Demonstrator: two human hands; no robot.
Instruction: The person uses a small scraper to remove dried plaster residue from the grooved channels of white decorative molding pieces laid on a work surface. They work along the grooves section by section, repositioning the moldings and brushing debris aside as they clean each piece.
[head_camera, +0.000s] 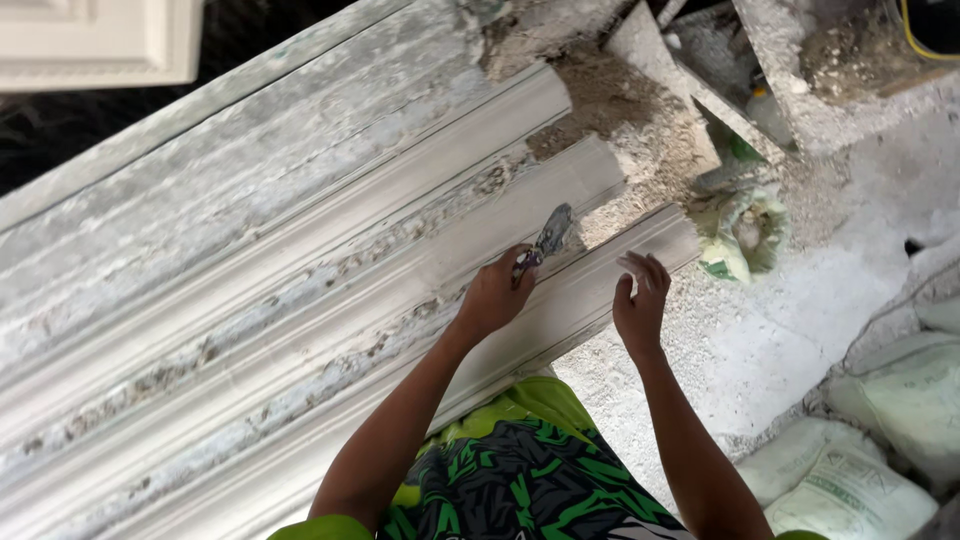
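White plaster moulding (300, 330) lies lengthwise along the bench (120, 200). Left hand (495, 295) has its grip pinched on a small putty knife (548, 238), blade on the moulding's groove near its end. Right hand (640, 305) hovers beside, fingers spread loosely.

Matt white plaster moulding (300, 300) – chalky, pitted in grooves – and a dull, plaster-caked metal scraper (552, 235).
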